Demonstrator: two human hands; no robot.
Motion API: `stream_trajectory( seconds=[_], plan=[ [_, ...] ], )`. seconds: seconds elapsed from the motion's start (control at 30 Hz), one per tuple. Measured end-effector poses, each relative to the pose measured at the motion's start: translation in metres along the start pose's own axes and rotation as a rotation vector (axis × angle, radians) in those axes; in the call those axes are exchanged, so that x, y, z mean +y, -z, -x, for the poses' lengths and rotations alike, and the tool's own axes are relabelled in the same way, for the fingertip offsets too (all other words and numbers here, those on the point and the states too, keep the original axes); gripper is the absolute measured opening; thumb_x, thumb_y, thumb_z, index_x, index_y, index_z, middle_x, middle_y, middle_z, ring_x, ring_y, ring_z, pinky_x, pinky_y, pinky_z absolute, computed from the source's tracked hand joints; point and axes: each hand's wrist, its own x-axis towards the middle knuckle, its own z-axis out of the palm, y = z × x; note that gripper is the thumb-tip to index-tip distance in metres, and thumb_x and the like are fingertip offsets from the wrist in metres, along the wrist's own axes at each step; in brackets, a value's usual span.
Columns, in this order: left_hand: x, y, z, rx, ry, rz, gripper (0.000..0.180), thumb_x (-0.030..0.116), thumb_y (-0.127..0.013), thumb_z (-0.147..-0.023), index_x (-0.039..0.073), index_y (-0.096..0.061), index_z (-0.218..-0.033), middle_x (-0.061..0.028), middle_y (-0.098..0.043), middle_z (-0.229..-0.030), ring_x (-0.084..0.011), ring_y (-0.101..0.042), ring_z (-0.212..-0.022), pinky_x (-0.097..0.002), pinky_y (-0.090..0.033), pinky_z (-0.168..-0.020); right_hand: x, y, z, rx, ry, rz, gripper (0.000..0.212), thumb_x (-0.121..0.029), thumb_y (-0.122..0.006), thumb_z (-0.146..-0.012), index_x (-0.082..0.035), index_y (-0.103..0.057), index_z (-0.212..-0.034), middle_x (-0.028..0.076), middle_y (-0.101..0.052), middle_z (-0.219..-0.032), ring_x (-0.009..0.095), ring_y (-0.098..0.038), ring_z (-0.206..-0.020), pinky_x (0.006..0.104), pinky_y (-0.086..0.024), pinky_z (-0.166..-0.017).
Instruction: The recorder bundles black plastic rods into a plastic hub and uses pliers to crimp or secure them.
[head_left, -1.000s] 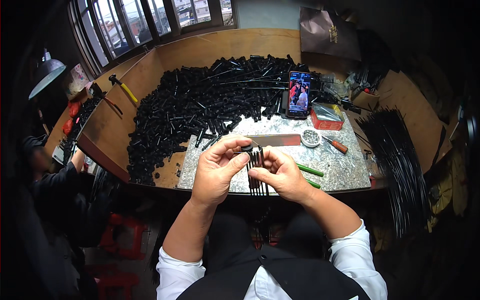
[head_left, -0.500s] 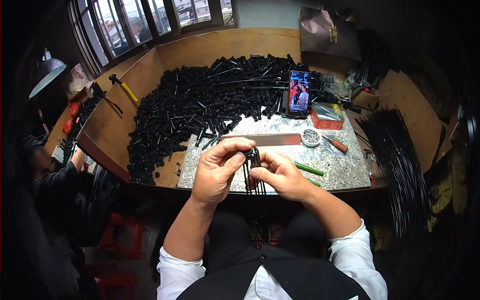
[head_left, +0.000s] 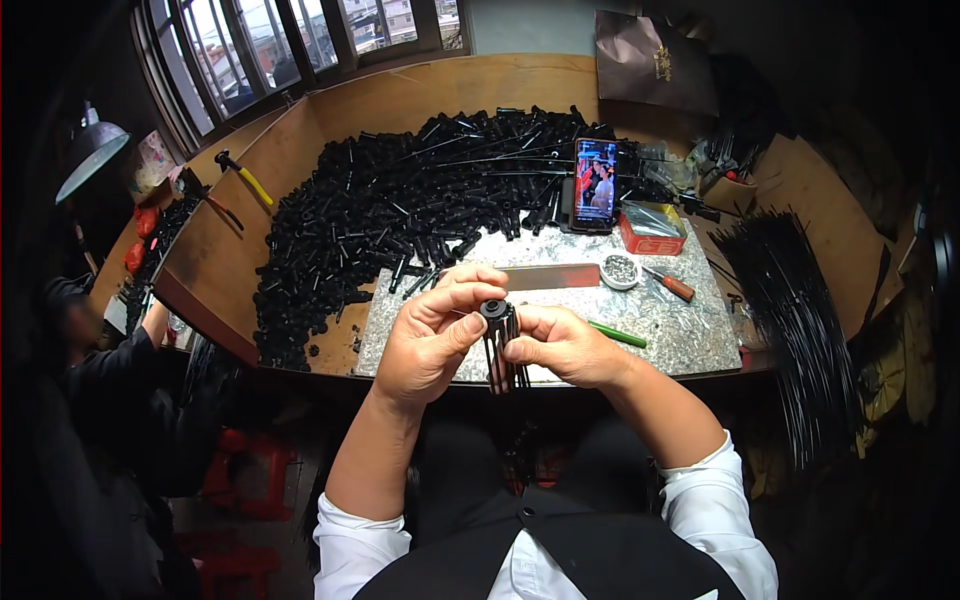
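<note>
Between both hands, above the bench's near edge, is a black umbrella frame (head_left: 496,312). Its round hub has a hole in its top, and thin dark ribs hang downward from it. My left hand (head_left: 430,340) pinches the hub from the left, thumb against its side and fingers curled behind it. From the right, my right hand (head_left: 572,348) grips the hub and upper ribs between thumb and bent fingers. The lower ribs fade into the dark over my lap.
Black tubular parts (head_left: 360,210) are heaped across the back and left. On the speckled slab (head_left: 700,335) are a propped phone (head_left: 596,185), a red box (head_left: 652,232), a bowl of small metal pieces (head_left: 620,270), a screwdriver (head_left: 675,287) and a green-handled tool (head_left: 620,334). Black rods (head_left: 790,330) lie right; a co-worker (head_left: 100,340) sits left.
My left fingers have lifted off the hub's top, which now shows its hole. The right hand has shifted slightly and still grips the frame. The view has moved a little.
</note>
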Motion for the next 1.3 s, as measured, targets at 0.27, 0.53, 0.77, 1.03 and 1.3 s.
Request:
stream_trajectory(
  seconds=[0.27,0.53,0.77,1.03,1.3],
  plan=[
    [0.002,0.007,-0.003,-0.165,0.051,0.073,0.026,0.007,-0.067,-0.082,-0.004,-0.064,-0.106,-0.0143,-0.056,-0.116,-0.0214,-0.055,-0.109,-0.0328,-0.045,-0.094,0.007,0.01,-0.001,-0.177,-0.157,-0.13,0.025,-0.022,-0.067,-0.086,-0.002,-0.061,-0.101,-0.001,-0.062,-0.089,0.007,-0.056,-0.081,0.0243,-0.046,-0.075],
    [0.015,0.004,-0.008,-0.194,0.111,0.047,0.034,0.005,-0.068,-0.081,-0.004,-0.06,-0.113,-0.0164,-0.055,-0.122,-0.0193,-0.061,-0.097,-0.0308,-0.05,-0.086,-0.001,0.0,0.004,-0.04,-0.151,0.001,0.021,-0.011,-0.068,-0.084,-0.002,-0.061,-0.101,0.0,-0.063,-0.088,0.008,-0.058,-0.085,0.0251,-0.047,-0.078],
    [0.019,-0.025,0.004,0.241,-0.042,-0.717,0.037,0.007,-0.067,-0.083,-0.004,-0.057,-0.117,-0.0115,-0.066,-0.094,-0.0145,-0.064,-0.083,-0.0271,-0.051,-0.074,-0.012,-0.019,-0.004,0.406,0.072,0.585,0.02,-0.008,-0.069,-0.083,-0.003,-0.052,-0.075,0.003,-0.06,-0.07,0.005,-0.054,-0.065,0.0217,-0.044,-0.055],
    [0.024,-0.025,0.007,0.252,-0.188,-1.142,0.031,0.007,-0.072,-0.076,-0.004,-0.063,-0.103,-0.0153,-0.066,-0.079,-0.0222,-0.065,-0.07,-0.03,-0.051,-0.064,0.008,-0.021,-0.006,0.369,0.301,0.746,0.016,-0.008,-0.062,-0.089,0.001,-0.05,-0.081,0.007,-0.06,-0.071,0.008,-0.057,-0.064,0.0245,-0.046,-0.057],
    [0.034,-0.015,0.014,0.076,-0.225,-1.214,0.026,0.002,-0.072,-0.074,-0.006,-0.065,-0.098,-0.0135,-0.067,-0.08,-0.017,-0.065,-0.072,-0.0263,-0.05,-0.066,0.003,-0.021,-0.003,0.255,0.058,0.541,0.016,-0.008,-0.057,-0.092,0.001,-0.051,-0.08,0.006,-0.062,-0.075,0.006,-0.057,-0.072,0.0223,-0.048,-0.063]
  ],
)
